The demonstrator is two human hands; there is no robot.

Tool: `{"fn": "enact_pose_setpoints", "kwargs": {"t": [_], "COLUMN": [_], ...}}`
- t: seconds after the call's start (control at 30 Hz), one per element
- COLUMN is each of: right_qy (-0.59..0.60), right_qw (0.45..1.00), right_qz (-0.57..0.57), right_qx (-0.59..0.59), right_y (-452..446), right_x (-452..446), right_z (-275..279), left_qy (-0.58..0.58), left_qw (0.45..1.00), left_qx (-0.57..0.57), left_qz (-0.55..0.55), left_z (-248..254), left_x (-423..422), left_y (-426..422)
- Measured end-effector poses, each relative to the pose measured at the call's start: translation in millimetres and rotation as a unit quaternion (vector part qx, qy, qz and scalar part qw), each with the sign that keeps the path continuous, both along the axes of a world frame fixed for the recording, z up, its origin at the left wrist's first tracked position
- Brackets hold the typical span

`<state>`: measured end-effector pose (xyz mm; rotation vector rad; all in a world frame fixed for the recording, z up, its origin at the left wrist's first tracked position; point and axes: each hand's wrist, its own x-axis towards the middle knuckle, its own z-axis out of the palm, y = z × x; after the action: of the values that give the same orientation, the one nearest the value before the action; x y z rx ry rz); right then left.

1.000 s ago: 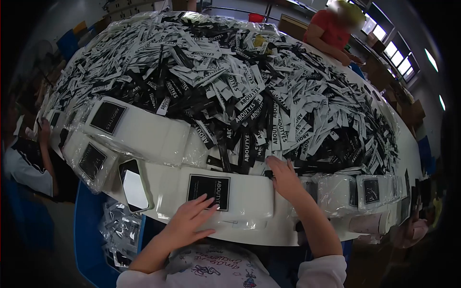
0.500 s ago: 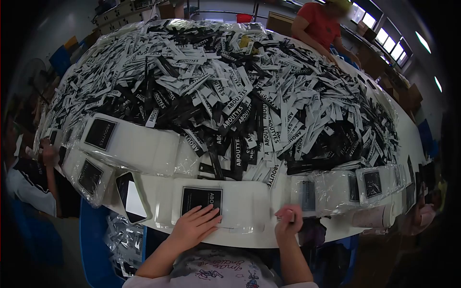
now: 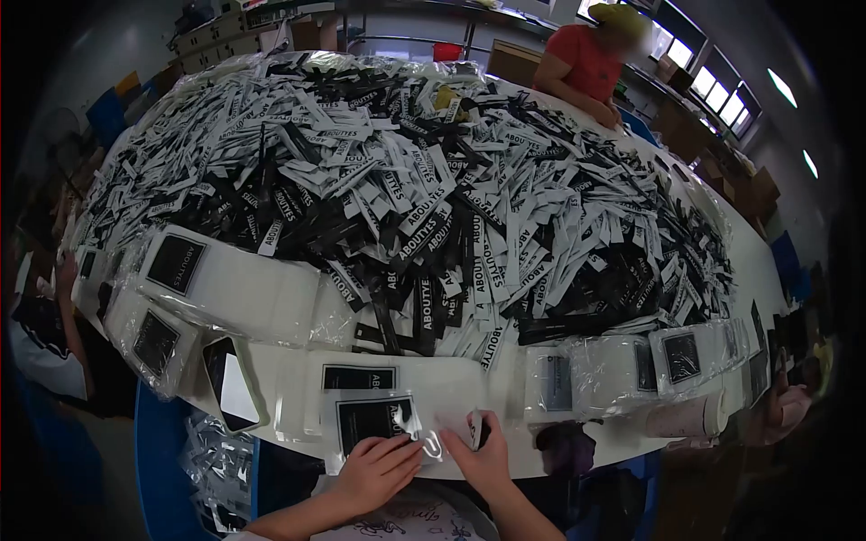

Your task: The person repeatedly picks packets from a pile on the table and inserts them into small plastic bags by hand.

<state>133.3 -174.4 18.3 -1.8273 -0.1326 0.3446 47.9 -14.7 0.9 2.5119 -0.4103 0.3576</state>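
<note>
A clear plastic bag (image 3: 352, 417) with a black printed panel is drawn toward me over a stack of similar bags (image 3: 451, 374). My left hand (image 3: 383, 464) holds its near edge, fingers over the panel and thumb hidden. Close by on the right, my right hand (image 3: 483, 455) pinches a small black-and-white packet (image 3: 475, 430) at the bag's right end. Whether these fingers also grip the bag's edge is unclear. Beyond the stack lies a large heap of narrow black and white packets (image 3: 424, 225) lettered ABOUTYES.
A phone (image 3: 233, 383) lies left of the stack. More bag stacks lie left (image 3: 244, 288) and right (image 3: 604, 374), with a white roll (image 3: 690, 415) near the right edge. A blue bin (image 3: 162, 469) holds filled bags below. A person in red (image 3: 577, 68) stands across the table.
My left hand has drawn a bag off the stack toward me. My right hand has moved left to the bag's end with the small packet. The view has shifted slightly.
</note>
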Motion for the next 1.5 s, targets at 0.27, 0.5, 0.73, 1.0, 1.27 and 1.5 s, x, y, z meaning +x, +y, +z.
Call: {"fn": "enact_pose_setpoints", "kwargs": {"t": [0.27,0.5,0.73,1.0,1.27,1.5], "right_qy": [-0.084,-0.027,-0.072,-0.073,-0.059,-0.336], "right_qw": [0.973,0.949,0.970,0.959,0.970,0.874], "right_qz": [0.214,0.314,0.234,0.127,0.143,0.338], "right_qx": [0.021,0.021,-0.017,0.244,0.188,-0.094], "right_y": [14,-5,4,25,35,6], "right_x": [-32,-15,0,-11,-10,0], "right_z": [-18,-2,15,63,50,27], "left_qy": [-0.088,-0.037,-0.026,-0.107,-0.093,-0.027], "left_qw": [0.994,0.991,0.998,0.989,0.981,0.992], "left_qx": [-0.056,-0.086,-0.008,-0.079,-0.168,-0.122], "left_qz": [0.023,-0.094,-0.050,0.068,0.015,-0.008], "left_z": [3,41,35,23,24,29], "left_x": [17,15,9,18,17,14], "left_y": [12,18,27,6,8,22]}}
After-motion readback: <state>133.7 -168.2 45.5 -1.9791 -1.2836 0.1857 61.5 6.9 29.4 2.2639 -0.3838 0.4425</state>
